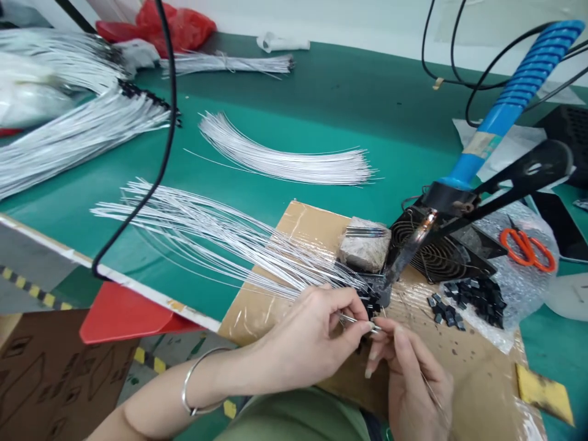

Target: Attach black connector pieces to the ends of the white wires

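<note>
My left hand (316, 337), with a silver bangle at the wrist, is closed in a pinch on a thin silvery piece (350, 318) whose exact kind I cannot make out. Its fingertips meet those of my right hand (413, 373), which is closed too. A thin wire (428, 387) runs through the right hand's fingers. Just behind the hands, a loose fan of white wires (239, 229) lies across a cardboard sheet (303, 223), with black pieces at its near end. Above them, a soldering iron (500, 116) with a blue handle hangs in a black stand, tip pointing down.
Small black parts (482, 300) lie on bubble wrap beside orange-handled scissors (527, 248). A black fan (429, 245) and a wrapped block (365, 245) stand behind the hands. Another white wire bundle (294, 162) lies farther back. A black cable (168, 122) hangs at left; a yellow sponge (544, 392) sits right.
</note>
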